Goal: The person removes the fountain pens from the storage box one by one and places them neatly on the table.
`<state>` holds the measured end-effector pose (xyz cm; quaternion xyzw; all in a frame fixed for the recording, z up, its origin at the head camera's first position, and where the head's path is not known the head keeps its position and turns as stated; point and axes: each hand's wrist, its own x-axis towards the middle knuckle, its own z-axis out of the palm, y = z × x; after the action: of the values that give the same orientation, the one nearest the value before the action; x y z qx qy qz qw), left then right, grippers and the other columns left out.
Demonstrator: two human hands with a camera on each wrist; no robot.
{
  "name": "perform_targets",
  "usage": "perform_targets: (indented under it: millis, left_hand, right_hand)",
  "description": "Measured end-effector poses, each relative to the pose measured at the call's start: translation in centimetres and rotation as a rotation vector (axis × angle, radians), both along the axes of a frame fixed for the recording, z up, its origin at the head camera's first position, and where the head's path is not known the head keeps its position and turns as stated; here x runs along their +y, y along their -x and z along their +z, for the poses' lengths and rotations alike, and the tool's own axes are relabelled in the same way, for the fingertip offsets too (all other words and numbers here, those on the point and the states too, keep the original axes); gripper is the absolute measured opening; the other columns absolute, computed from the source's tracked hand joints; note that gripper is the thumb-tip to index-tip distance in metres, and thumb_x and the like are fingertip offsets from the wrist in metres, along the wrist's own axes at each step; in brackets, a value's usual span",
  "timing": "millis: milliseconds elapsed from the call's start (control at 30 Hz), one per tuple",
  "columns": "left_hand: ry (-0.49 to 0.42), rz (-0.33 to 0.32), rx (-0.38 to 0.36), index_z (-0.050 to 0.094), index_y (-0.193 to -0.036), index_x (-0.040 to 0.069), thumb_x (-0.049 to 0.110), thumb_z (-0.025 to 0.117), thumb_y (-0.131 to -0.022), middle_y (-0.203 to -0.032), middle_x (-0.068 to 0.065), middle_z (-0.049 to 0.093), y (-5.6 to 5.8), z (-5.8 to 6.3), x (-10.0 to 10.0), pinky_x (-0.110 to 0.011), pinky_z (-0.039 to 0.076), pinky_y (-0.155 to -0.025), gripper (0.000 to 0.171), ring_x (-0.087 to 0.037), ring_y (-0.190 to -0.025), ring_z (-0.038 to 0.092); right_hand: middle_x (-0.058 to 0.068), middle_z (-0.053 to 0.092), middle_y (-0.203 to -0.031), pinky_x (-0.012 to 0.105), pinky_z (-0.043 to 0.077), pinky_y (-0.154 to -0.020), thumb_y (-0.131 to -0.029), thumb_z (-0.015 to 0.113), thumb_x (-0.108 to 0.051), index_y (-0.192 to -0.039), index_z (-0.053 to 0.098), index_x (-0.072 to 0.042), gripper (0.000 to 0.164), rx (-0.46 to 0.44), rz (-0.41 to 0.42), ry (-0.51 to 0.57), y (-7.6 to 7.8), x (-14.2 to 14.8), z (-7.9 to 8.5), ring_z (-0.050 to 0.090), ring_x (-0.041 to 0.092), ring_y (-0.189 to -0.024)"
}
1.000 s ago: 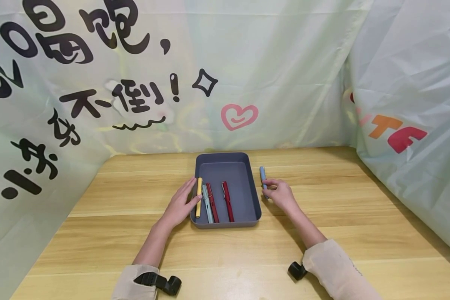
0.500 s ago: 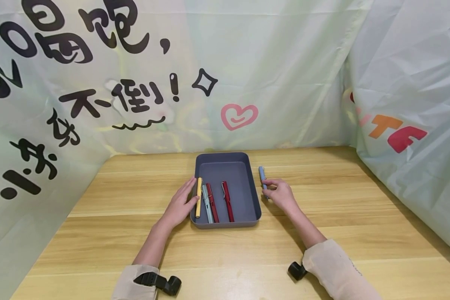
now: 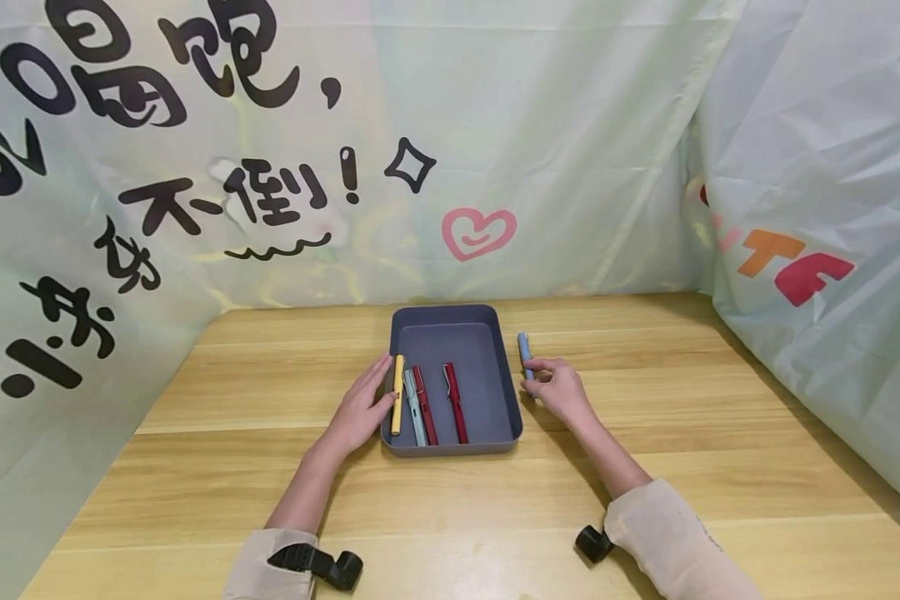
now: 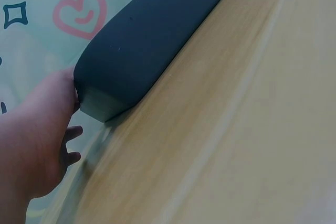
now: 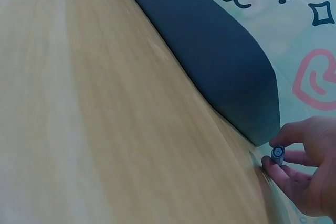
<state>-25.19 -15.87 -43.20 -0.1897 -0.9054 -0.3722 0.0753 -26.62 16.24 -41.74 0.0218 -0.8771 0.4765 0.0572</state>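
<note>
A dark blue-grey tray (image 3: 480, 333) stands on the wooden table. In it, toward the left and near end, lie a yellow pen (image 3: 397, 408), a pale blue pen (image 3: 415, 410), a dark red pen (image 3: 425, 408) and, a little apart, another dark red pen (image 3: 456, 404). My left hand (image 3: 357, 414) holds the tray's left wall, its thumb over the rim by the yellow pen and its fingers along the outside. Just right of the tray, my right hand (image 3: 562, 390) pinches a blue pen (image 3: 524, 346) between thumb and fingers; the right wrist view shows that pen (image 5: 278, 153) end-on.
Around the tray spreads the wooden table top (image 3: 457, 525). Behind it hangs a pale printed cloth (image 3: 570, 167) with lettering and a pink heart, and more cloth (image 3: 825, 183) closes off the right side.
My left thumb has drawn back slightly to the left, off the yellow pen. The right hand still pinches the blue pen, its thumb shifted a touch left. Tray and other pens stay put.
</note>
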Motion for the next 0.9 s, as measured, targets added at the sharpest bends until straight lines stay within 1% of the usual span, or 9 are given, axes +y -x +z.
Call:
perform_targets:
  millis: [100, 233, 267, 333, 467, 500, 600, 800, 900]
  left_hand:
    - [0.006, -0.002, 0.001, 0.025, -0.146, 0.008, 0.017, 0.05, -0.093, -0.15, -0.01, 0.02, -0.03, -0.03, 0.01, -0.054, 0.015, -0.105, 0.059, -0.034, -0.134, 0.019]
    - [0.002, -0.003, -0.003, 0.025, -0.146, 0.007, 0.016, 0.049, -0.093, -0.15, -0.01, 0.02, -0.05, -0.05, 0.03, -0.053, 0.015, -0.105, 0.059, -0.034, -0.134, 0.019]
    - [0.0, -0.003, -0.004, 0.025, -0.146, 0.008, 0.016, 0.049, -0.093, -0.15, -0.009, 0.02, -0.05, -0.04, 0.03, -0.053, 0.015, -0.105, 0.059, -0.034, -0.134, 0.019]
    - [-0.005, -0.003, -0.008, 0.024, -0.146, 0.008, 0.017, 0.049, -0.094, -0.15, -0.009, 0.019, -0.05, -0.02, 0.05, -0.054, 0.015, -0.105, 0.059, -0.034, -0.134, 0.019]
    - [-0.006, 0.0, -0.009, 0.024, -0.146, 0.009, 0.018, 0.049, -0.094, -0.15, -0.008, 0.019, -0.08, 0.04, 0.05, -0.054, 0.015, -0.105, 0.059, -0.034, -0.134, 0.019]
    - [-0.007, 0.001, -0.01, 0.024, -0.146, 0.009, 0.018, 0.049, -0.094, -0.15, -0.008, 0.019, -0.09, 0.05, 0.05, -0.054, 0.015, -0.105, 0.059, -0.034, -0.134, 0.018]
    - [-0.004, 0.002, -0.011, 0.024, -0.146, 0.009, 0.019, 0.049, -0.094, -0.15, -0.008, 0.019, -0.11, 0.07, 0.02, -0.054, 0.015, -0.105, 0.059, -0.034, -0.134, 0.018]
    - [-0.012, 0.001, -0.019, 0.024, -0.147, 0.01, 0.019, 0.049, -0.094, -0.15, -0.008, 0.019, -0.08, 0.05, 0.01, -0.054, 0.015, -0.105, 0.059, -0.034, -0.134, 0.018]
    - [-0.01, 0.001, -0.024, 0.023, -0.147, 0.011, 0.019, 0.049, -0.094, -0.15, -0.008, 0.019, -0.1, 0.06, -0.02, -0.055, 0.015, -0.105, 0.059, -0.034, -0.134, 0.018]
  right_hand:
    - [0.024, 0.049, -0.113, 0.028, 0.051, -0.065, -0.079, 0.067, -0.002, -0.113, 0.062, 0.006, 0.035, 0.012, -0.002, -0.009, 0.01, 0.1, -0.25, 0.059, 0.035, -0.095]
    - [0.024, 0.051, -0.11, 0.031, 0.052, -0.064, -0.078, 0.068, -0.003, -0.11, 0.064, 0.005, 0.033, 0.055, 0.001, -0.011, -0.16, 0.26, -0.34, 0.059, 0.035, -0.091]
    - [0.024, 0.052, -0.107, 0.029, 0.052, -0.061, -0.078, 0.069, -0.004, -0.107, 0.065, 0.003, 0.031, 0.085, 0.003, -0.009, -0.19, 0.33, -0.42, 0.06, 0.032, -0.087]
    - [0.024, 0.052, -0.106, 0.029, 0.052, -0.059, -0.077, 0.069, -0.005, -0.106, 0.066, 0.003, 0.03, 0.101, 0.005, -0.01, -0.32, 0.37, -0.38, 0.06, 0.032, -0.085]
    - [0.023, 0.053, -0.108, 0.028, 0.052, -0.06, -0.078, 0.069, -0.004, -0.107, 0.066, 0.003, 0.031, 0.084, -0.008, -0.003, -0.34, 0.27, -0.39, 0.059, 0.031, -0.086]
    - [0.023, 0.052, -0.111, 0.029, 0.052, -0.063, -0.078, 0.067, -0.002, -0.11, 0.064, 0.004, 0.032, 0.056, -0.014, -0.006, -0.33, 0.19, -0.33, 0.058, 0.033, -0.09]
    - [0.023, 0.053, -0.112, 0.028, 0.052, -0.066, -0.079, 0.066, 0.001, -0.112, 0.062, 0.006, 0.034, 0.039, -0.022, -0.01, -0.25, 0.04, -0.41, 0.057, 0.033, -0.093]
    - [0.02, 0.053, -0.105, 0.026, 0.05, -0.064, -0.078, 0.066, 0.002, -0.112, 0.062, 0.007, 0.034, 0.058, -0.017, -0.012, -0.41, -0.14, -0.61, 0.059, 0.031, -0.089]
    - [0.02, 0.052, -0.105, 0.027, 0.051, -0.064, -0.079, 0.066, 0.002, -0.113, 0.062, 0.006, 0.035, 0.06, -0.015, -0.009, -0.43, -0.13, -0.85, 0.059, 0.031, -0.089]
